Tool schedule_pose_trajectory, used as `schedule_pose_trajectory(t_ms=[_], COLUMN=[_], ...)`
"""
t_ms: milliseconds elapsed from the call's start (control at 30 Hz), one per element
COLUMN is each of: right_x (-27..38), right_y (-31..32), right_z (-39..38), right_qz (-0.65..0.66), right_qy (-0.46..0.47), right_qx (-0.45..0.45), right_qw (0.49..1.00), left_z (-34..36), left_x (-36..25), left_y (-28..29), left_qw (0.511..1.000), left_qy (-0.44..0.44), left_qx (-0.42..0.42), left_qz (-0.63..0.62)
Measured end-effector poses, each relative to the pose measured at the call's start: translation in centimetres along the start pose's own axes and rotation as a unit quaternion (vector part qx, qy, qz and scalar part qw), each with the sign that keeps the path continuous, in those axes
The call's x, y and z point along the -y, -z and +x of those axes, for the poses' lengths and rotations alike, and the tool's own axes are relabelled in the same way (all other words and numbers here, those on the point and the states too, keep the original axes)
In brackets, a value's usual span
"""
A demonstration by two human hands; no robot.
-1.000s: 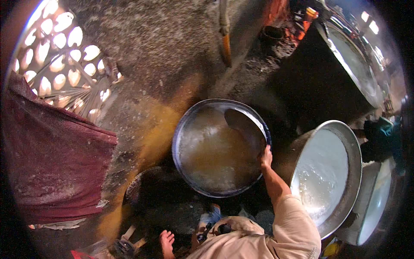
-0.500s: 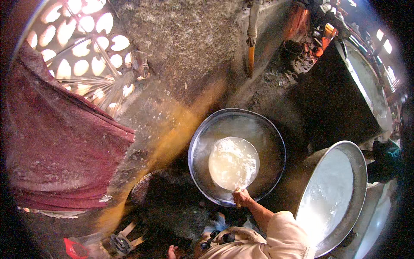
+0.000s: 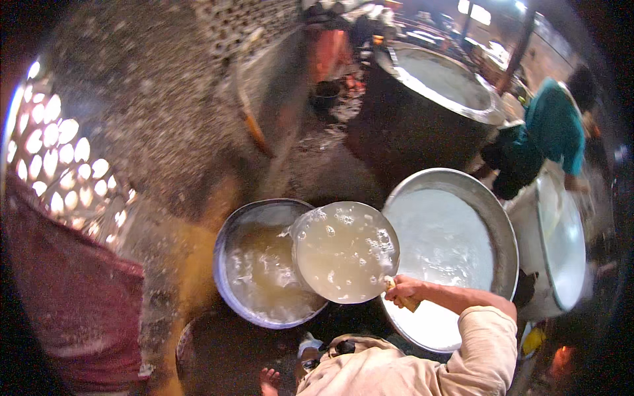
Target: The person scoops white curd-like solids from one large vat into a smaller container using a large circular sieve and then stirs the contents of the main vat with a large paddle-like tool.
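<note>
Gripping a broad round scoop [image 3: 347, 252] by its stubby handle [image 3: 411, 303], your right hand [image 3: 403, 289] has shifted it rightward over the past half second, from inside the dark-rimmed tub [image 3: 222, 284] to a position between that tub and the wide metal basin [image 3: 506, 247]. The scoop carries cloudy, bubbled liquid across its full face. Assessment: the load appears drawn and in transit, so keeping it level matters most. Your left hand [image 3: 269, 379] sits at the near edge, fingers loosely spread, nothing seen in it.

Edges: the scoop overlaps the tub's right rim and the basin's left rim in view; contact with either cannot be determined. Open room lies rightward, over the basin's pale liquid [image 3: 439, 231]. Limits: a large dark vessel [image 3: 422, 135] on the far side, a second basin [image 3: 531, 234] farther right, a co-worker in teal [image 3: 556, 122] at far right, and your shirt [image 3: 376, 371] on the near side.
</note>
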State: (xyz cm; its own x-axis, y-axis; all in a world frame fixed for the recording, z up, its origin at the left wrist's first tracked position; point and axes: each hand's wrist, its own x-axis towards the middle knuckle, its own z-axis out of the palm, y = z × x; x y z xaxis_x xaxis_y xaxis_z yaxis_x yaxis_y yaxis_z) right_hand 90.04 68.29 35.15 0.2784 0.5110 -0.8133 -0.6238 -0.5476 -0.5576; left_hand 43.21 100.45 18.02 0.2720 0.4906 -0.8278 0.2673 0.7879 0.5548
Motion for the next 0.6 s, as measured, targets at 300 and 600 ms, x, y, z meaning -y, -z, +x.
schedule_pose_trajectory(t_ms=[300,600], right_x=[-17.1,-33.2], right_y=[13.9,15.7], right_z=[-8.5,-1.8], right_qz=[0.113,0.367], right_qy=[0.002,0.047], right_qx=[-0.198,-0.314], right_qw=[0.974,0.875], left_z=[0.8,-2.6], left_x=[1.1,-1.0], left_y=[-8.1,-10.1], left_qw=[0.993,0.992], left_qy=[0.067,-0.003], left_qx=[0.031,0.022], left_qz=[0.09,0.121])
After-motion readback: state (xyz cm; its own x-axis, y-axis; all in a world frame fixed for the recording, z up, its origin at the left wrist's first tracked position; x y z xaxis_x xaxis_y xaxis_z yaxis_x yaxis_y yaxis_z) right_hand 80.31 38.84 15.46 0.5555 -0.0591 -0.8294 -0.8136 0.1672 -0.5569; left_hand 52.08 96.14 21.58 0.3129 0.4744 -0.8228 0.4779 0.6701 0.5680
